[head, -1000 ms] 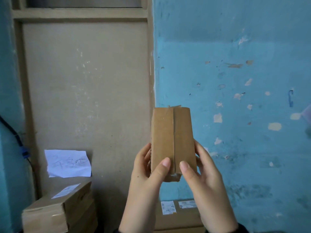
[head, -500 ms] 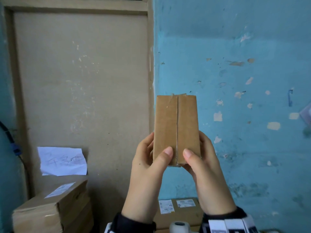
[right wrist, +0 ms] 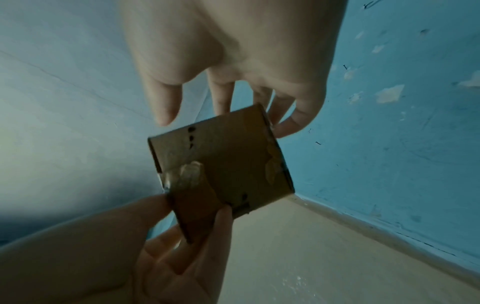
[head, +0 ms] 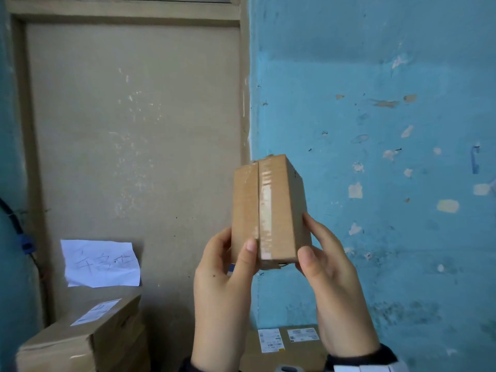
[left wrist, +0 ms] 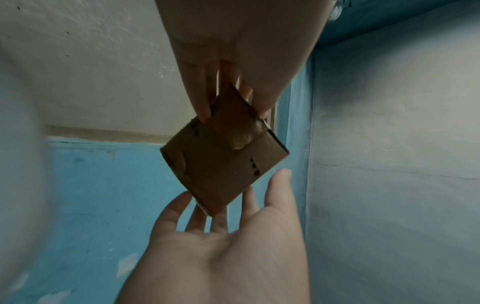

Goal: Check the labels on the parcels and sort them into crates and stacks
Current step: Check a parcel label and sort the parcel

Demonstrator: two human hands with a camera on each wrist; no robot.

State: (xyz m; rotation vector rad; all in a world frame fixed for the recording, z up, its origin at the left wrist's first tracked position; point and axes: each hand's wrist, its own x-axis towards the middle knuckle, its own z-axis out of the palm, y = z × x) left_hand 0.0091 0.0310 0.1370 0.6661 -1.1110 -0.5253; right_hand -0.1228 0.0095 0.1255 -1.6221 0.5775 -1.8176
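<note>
Peeling blue wall point(head: 375, 130) fills three o'clock, a beige boarded panel point(head: 134, 130) in its frame sits at ten o'clock, dim flat light throughout.

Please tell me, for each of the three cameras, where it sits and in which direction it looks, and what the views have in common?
Head: worn on the head, facing the wall corner; both hands hold a small taped parcel upright, left hand, right hand.
Left wrist: on the left wrist, looking up along the hand at the parcel's end.
Right wrist: on the right wrist, looking up likewise.
Shared: all three show the parcel and both hands.
</note>
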